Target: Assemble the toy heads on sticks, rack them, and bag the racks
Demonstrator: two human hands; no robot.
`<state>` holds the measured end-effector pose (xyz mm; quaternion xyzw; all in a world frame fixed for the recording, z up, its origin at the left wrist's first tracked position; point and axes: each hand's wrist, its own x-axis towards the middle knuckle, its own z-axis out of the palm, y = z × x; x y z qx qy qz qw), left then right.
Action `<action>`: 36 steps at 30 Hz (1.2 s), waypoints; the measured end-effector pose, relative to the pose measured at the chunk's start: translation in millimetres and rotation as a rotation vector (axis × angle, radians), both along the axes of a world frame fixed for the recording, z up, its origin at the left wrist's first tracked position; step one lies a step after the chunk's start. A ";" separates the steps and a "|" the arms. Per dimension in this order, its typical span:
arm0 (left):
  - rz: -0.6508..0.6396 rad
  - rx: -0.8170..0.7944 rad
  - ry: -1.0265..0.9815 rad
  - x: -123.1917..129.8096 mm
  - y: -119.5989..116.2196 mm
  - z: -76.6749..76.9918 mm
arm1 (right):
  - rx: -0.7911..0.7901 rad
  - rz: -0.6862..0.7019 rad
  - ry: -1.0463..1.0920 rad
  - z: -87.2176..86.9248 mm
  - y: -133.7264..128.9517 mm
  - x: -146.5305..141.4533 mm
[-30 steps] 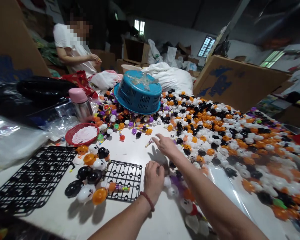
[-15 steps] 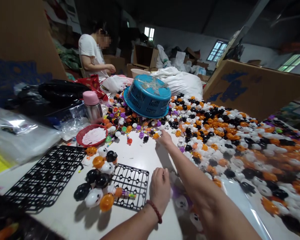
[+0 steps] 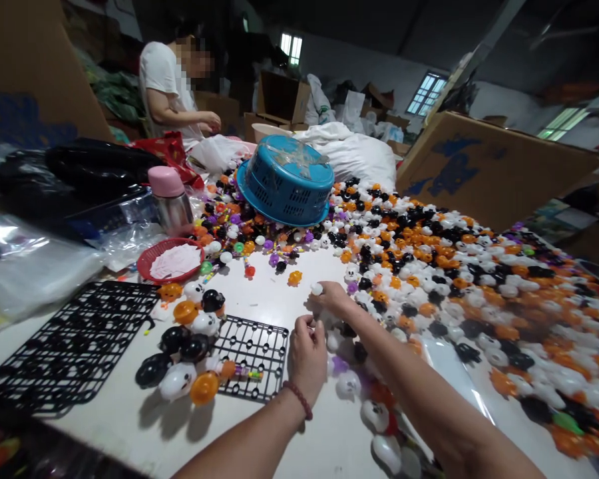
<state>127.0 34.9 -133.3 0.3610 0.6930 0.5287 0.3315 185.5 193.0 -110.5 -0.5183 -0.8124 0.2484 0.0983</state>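
My right hand point(image 3: 333, 301) is closed, fingertips pinched on a small white plastic piece point(image 3: 317, 289), over the white tabletop. Just below it, my left hand point(image 3: 308, 351), with a beaded bracelet at the wrist, has its fingers curled; what they hold, if anything, is hidden. Left of that hand lies a black plastic grid point(image 3: 254, 352). A cluster of round toy heads in black, white and orange point(image 3: 204, 387) stands along the grid's left side. One tube with colourful beads point(image 3: 247, 372) lies across the grid.
Loose toy heads point(image 3: 429, 266) are heaped across the right side. An upturned blue basket point(image 3: 287, 179) sits at the back. To the left are a red basket of white slips point(image 3: 172, 261), a pink-capped flask point(image 3: 172, 199) and black grids point(image 3: 64, 346). A co-worker point(image 3: 167, 100) stands behind.
My right hand has drawn back toward my left hand with a small white piece. The left hand has lifted its fingers slightly. An orange piece shows by itself where the right hand was.
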 end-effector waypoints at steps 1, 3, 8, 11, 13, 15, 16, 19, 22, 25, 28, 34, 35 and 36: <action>-0.005 0.001 -0.001 0.0 -0.1 0.5 | 0.014 -0.009 -0.004 1.8 -2.1 1.7; -0.007 0.010 -0.008 0.1 0.0 0.2 | 0.052 -0.026 -0.002 5.1 -3.3 -0.9; -0.003 0.050 0.010 2.1 0.8 -5.7 | 0.100 -0.013 0.000 4.6 1.8 -31.9; -0.006 0.047 0.036 3.1 1.4 -7.4 | 0.059 0.059 -0.007 3.6 4.0 -48.6; 0.014 0.040 0.027 2.2 2.7 -7.1 | 0.025 0.061 0.005 7.5 2.2 -51.2; 0.069 0.049 -0.025 -0.1 5.0 -6.2 | 0.002 0.041 0.023 14.7 -5.2 -45.1; 0.104 0.062 -0.067 -1.7 6.5 -5.5 | -0.006 0.023 0.047 18.7 -11.9 -39.1; 0.131 0.153 -0.254 -5.6 9.8 -2.0 | -0.084 -0.048 0.291 28.9 -46.1 -13.5; -0.010 0.297 -0.435 -2.9 7.1 5.2 | -0.145 -0.091 0.590 36.4 -92.9 14.2; -0.149 0.400 -0.540 7.7 -2.9 17.3 | 0.026 -0.090 0.648 44.9 -135.2 38.8; -0.259 0.371 -0.618 19.3 -15.8 34.5 | 0.118 -0.155 0.612 53.0 -167.8 62.2; -0.421 0.173 -0.733 21.9 -50.0 64.3 | 0.033 -0.402 0.616 65.2 -229.5 102.8; -0.456 0.138 -0.735 19.6 -57.9 65.6 | 0.038 -0.402 0.610 67.2 -239.2 107.1; -0.479 0.107 -0.730 17.0 -66.2 65.8 | 0.056 -0.385 0.610 69.0 -248.2 110.4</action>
